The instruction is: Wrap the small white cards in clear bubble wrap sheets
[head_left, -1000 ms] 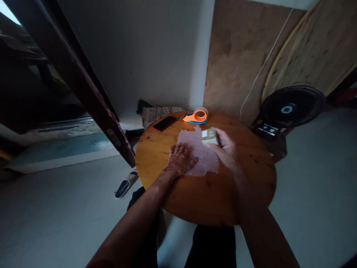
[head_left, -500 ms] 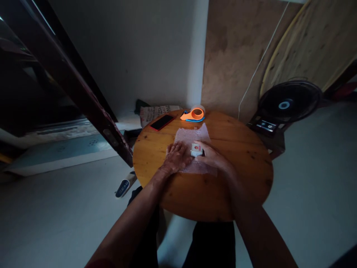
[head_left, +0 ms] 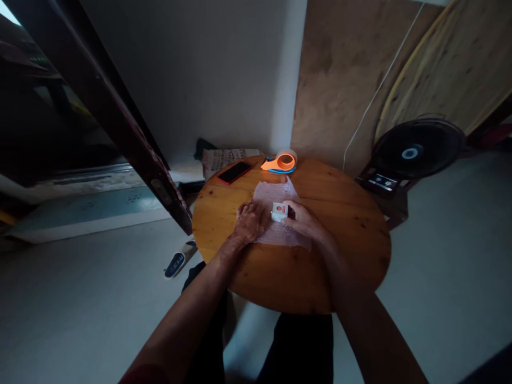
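A sheet of bubble wrap [head_left: 288, 234] lies spread on the round wooden table [head_left: 276, 282]. Near its middle rests a small white box [head_left: 279, 211] with a red mark on its top face. My right hand [head_left: 304, 220] grips this box from its right side, fingers at the far edge and thumb at the near one. Flat on the left part of the wrap is my left hand [head_left: 250, 221], its fingers stretched out, just left of the box and holding nothing.
At the table's far edge stands an orange tape dispenser [head_left: 279, 162] with a roll of tape. A red-edged phone [head_left: 234, 173] lies left of it. Beyond the table on the right is a black fan [head_left: 416, 149]. A dark door frame [head_left: 132, 128] rises at the left.
The white box has shifted slightly left on the wrap, and the gap between it and my right palm looks wider. My left hand remains flat. The camera view has moved a little.
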Tool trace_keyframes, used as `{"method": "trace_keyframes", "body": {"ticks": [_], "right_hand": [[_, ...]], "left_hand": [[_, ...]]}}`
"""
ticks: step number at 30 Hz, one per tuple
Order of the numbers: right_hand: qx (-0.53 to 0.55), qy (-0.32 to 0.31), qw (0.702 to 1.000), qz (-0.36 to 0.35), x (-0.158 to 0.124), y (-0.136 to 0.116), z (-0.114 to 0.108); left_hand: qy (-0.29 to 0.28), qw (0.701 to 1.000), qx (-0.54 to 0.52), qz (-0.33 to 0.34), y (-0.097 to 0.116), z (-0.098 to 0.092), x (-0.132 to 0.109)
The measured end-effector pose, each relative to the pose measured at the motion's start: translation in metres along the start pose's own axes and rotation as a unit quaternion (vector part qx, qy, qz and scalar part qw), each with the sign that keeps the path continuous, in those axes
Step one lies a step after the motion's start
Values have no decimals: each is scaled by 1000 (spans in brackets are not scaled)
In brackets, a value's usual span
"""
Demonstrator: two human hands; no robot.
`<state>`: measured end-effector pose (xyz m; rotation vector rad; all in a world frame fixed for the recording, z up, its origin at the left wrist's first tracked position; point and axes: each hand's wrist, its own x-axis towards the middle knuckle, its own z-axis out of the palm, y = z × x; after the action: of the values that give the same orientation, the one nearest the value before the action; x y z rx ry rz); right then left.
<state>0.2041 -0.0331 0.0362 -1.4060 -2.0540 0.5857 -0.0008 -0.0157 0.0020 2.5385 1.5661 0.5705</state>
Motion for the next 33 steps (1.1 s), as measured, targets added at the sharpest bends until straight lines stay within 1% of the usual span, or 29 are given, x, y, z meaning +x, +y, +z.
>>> {"method": "trace_keyframes", "body": {"ticks": [5,10,14,22,29,33], "right_hand": [[16,2,1000,-20,2,9,4],[0,21,1000,-12,5,17,10],[-23,30,999,-9,6,18,12],[11,19,1000,-1,5,21,11],[2,22,1000,-3,6,21,10],[7,21,1000,-2,6,23,11]], "left_hand": [[14,1000,-10,3,0,0,0],[16,1000,-15,6,1,-1,-1],[18,1000,-16,4,2,-1,-1],[22,1000,-11,9,1,0,-1],[18,1000,-5,7,-1,0,0],[20,1000,-21,9,-1,0,-1]]}}
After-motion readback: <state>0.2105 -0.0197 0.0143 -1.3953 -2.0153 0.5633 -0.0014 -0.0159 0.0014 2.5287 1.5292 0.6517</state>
